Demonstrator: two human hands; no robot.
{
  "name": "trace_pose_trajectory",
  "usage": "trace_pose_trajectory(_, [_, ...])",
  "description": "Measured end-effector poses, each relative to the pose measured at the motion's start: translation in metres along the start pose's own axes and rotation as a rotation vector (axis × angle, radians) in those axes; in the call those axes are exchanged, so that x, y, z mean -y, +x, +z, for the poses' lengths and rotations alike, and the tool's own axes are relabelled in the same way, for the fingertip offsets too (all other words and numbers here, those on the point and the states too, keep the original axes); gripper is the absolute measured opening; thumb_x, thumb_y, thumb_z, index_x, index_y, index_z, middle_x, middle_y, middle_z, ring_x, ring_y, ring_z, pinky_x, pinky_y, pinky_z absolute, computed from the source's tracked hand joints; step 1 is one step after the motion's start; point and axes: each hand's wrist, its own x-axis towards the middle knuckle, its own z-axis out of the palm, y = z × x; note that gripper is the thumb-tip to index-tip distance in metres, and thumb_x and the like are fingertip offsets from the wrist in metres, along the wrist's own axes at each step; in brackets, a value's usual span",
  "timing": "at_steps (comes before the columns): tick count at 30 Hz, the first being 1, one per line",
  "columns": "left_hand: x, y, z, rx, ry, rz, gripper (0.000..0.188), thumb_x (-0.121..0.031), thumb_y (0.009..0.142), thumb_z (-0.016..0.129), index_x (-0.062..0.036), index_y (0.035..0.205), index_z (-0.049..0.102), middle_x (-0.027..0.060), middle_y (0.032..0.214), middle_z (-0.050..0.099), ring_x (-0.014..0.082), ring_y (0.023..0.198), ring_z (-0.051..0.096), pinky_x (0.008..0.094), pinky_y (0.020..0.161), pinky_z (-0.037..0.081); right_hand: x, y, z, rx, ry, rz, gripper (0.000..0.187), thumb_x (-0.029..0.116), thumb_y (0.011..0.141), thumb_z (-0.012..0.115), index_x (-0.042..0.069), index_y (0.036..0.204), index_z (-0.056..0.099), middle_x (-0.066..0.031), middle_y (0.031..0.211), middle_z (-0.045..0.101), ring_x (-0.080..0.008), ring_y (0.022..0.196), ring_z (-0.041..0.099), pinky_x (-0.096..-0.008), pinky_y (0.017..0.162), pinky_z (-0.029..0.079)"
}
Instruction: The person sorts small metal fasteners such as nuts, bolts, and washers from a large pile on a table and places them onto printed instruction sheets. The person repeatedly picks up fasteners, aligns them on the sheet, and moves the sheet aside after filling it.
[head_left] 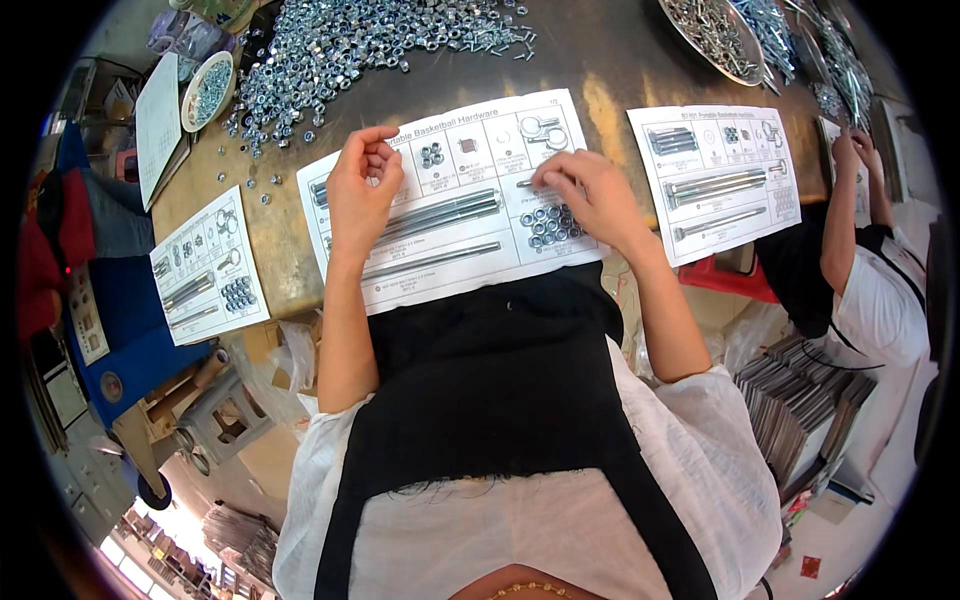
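A white hardware sheet lies before me at the table's near edge, showing long bolts, nuts and ring clamps in boxes. My left hand is over the sheet's left part, fingers loosely curled and apart, with nothing visible in them. Over the right part, my right hand has its thumb and fingertips pinched together. A small metal piece shows at these fingertips; whether it is held or printed, I cannot tell. Just below are rows of nuts, partly covered by the hand; real or pictured is unclear.
A large heap of nuts spreads at the far side, beside loose screws. A bowl of small parts stands left, a pan of screws right. Similar sheets flank mine. A co-worker works at right.
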Motion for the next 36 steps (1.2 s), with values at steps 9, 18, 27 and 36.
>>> trace_pose_trajectory(9, [-0.026,0.022,0.026,0.135,0.004,0.075,0.032,0.001,0.086,0.066,-0.0021,0.118,0.062,-0.0015,0.085,0.060,0.0058,0.075,0.053,0.0206,0.069,0.045,-0.058,0.137,0.001,-0.267,-0.143,-0.044,0.010,0.010,0.087,0.066,0.008,0.096,0.070,-0.0106,0.094,0.068,-0.0290,0.085,0.067,-0.0395,0.076,0.053])
trace_pose_trajectory(18, [-0.013,0.044,0.046,0.285,0.576,0.411,0.037,-0.008,0.083,0.068,-0.0104,0.120,0.063,0.0023,0.085,0.065,0.0218,0.077,0.059,0.0359,0.074,0.048,-0.061,0.144,-0.002,-0.207,-0.054,0.029,0.014,0.014,0.085,0.069,0.008,0.097,0.067,-0.0102,0.085,0.069,-0.0303,0.079,0.068,-0.0409,0.073,0.054])
trace_pose_trajectory(27, [-0.008,0.035,0.043,0.290,0.524,0.382,0.040,-0.010,0.084,0.070,-0.0134,0.122,0.063,-0.0003,0.090,0.068,0.0212,0.079,0.059,0.0362,0.082,0.043,0.026,0.060,0.053,-0.147,-0.124,0.047,0.019,0.016,0.081,0.073,0.012,0.091,0.057,-0.0024,0.083,0.068,-0.0241,0.082,0.067,-0.0402,0.062,0.052])
trace_pose_trajectory(36, [-0.008,0.037,0.035,0.238,0.384,0.231,0.022,-0.016,0.089,0.065,-0.0115,0.111,0.068,0.0016,0.091,0.067,0.0218,0.078,0.059,0.0360,0.076,0.046,0.029,0.065,0.062,-0.181,-0.087,0.167,0.016,0.013,0.083,0.070,0.012,0.095,0.060,-0.0028,0.089,0.069,-0.0262,0.082,0.067,-0.0388,0.066,0.053])
